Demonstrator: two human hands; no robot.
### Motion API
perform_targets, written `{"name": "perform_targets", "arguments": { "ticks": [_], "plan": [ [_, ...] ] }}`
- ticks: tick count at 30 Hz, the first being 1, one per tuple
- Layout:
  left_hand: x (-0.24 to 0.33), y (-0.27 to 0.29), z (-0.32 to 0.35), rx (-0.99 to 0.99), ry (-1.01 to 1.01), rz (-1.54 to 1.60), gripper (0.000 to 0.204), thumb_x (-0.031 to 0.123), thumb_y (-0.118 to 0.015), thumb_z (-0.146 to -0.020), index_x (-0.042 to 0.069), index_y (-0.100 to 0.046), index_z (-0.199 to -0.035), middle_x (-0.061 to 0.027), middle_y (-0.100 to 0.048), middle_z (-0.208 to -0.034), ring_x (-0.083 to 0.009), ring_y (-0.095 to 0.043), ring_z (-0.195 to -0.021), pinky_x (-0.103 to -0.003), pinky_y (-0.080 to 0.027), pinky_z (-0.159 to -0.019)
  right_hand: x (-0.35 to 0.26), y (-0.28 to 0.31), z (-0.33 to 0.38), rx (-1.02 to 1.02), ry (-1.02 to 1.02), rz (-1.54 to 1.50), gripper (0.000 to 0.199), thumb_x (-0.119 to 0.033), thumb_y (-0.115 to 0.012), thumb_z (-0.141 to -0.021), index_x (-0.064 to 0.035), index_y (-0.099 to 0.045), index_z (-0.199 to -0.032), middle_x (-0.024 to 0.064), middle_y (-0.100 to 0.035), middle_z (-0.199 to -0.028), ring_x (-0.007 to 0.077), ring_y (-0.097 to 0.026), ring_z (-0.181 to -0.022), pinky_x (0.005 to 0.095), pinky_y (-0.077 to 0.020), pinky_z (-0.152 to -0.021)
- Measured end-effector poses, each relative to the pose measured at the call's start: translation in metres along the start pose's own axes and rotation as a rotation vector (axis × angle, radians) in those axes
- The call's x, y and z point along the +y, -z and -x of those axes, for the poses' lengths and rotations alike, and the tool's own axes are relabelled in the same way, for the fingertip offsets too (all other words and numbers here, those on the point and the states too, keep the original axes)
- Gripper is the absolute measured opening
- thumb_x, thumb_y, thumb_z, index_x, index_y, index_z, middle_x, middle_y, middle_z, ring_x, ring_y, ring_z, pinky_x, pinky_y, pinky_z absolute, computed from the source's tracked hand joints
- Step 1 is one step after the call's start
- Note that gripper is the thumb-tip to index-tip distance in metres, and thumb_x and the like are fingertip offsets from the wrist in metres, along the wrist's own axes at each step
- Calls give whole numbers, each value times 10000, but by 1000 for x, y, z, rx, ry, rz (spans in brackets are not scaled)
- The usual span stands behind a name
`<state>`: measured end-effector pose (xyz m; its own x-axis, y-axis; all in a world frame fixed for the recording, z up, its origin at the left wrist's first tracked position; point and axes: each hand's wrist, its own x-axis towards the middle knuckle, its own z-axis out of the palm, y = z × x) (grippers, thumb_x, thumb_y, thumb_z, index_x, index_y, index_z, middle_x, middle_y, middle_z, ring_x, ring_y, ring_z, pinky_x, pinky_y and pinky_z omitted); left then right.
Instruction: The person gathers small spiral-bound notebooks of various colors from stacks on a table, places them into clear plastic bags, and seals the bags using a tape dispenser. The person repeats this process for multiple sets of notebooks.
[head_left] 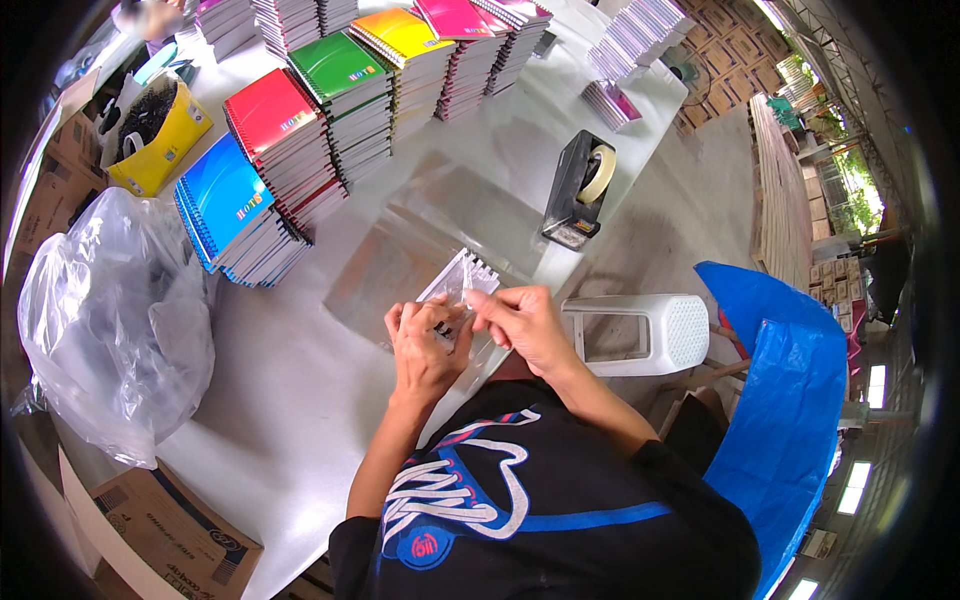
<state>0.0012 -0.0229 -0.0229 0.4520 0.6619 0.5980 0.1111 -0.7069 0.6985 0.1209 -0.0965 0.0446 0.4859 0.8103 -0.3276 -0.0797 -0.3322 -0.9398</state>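
Note:
A small stack of spiral notebooks [462, 272] with a white edge lies at the table's near side, with shiny clear plastic around it. My left hand [428, 352] is closed over its near left part, fingers bent, hiding much of it. From the right, my right hand [527, 325] pinches at the clear plastic, thumb and forefinger together. Its other fingers are curled in. Flat clear plastic sheets [430, 215] lie on the table just beyond both hands. A black tape dispenser [578, 190] with a pale roll stands to their right.
Stacks of blue [222, 200], red [270, 110], green [340, 65] and yellow notebooks [400, 38] line the far left. A crumpled clear plastic bag [115, 310] and a yellow container [160, 140] sit left. A white stool [640, 335] and blue sheeting [780, 400] stand right. A cardboard box [170, 530] is lower left.

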Motion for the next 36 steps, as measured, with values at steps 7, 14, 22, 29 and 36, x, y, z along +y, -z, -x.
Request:
{"name": "perform_targets", "arguments": {
  "ticks": [7, 14, 22, 29, 36],
  "plan": [
    [6, 8, -2, -134, -24, -195, 408, 77, -760, -644, 94, -602, -1020, -74, -598, -936, -240, -566, -856, -392, -408, -794, 35, 4, 1, 80, -17, 218, 447, -401, -648, -843, -22, -664, -607, 1, -482, -433, 42, -420, -410, 236, -304, -383],
    [24, 37, -32, -387, 218, -79, 539, 232, -812, -607, 190, -657, -1122, -170, -549, -1188, -312, -549, -1060, -403, -441, -870, 85, 8, -13, 89, 37, 172, 366, -330, -662, -842, 6, -691, -701, 39, -557, -499, 69, -465, -480, 268, -372, -453],
    [23, 12, -26, -317, 518, -77, 643, 308, -820, -589, 37, -560, -1111, -127, -646, -1001, -290, -628, -902, -406, -429, -875, 95, 35, -23, -179, -179, 334, 423, -355, -660, -840, -4, -609, -610, -2, -518, -503, 93, -511, -490, 242, -406, -476],
    [67, -1, -67, -528, -75, -221, 636, 315, -814, -561, 132, -603, -1132, -57, -614, -1158, -223, -573, -1080, -392, -384, -942, 38, 88, -33, -425, -567, -948, 576, -364, -570, -869, -49, -392, -1317, 151, -549, -1186, 223, -589, -1014, 323, -506, -831],
    [92, -45, -118, -362, -147, -269, 727, 386, -778, -620, 258, -509, -1283, -49, -411, -1394, -284, -314, -1323, -509, -143, -1065, -34, 213, -94, -239, 45, -627, 697, -85, -686, -685, -61, -418, -1328, 89, -560, -1181, 213, -562, -1048, 329, -450, -923]
  ]
}}
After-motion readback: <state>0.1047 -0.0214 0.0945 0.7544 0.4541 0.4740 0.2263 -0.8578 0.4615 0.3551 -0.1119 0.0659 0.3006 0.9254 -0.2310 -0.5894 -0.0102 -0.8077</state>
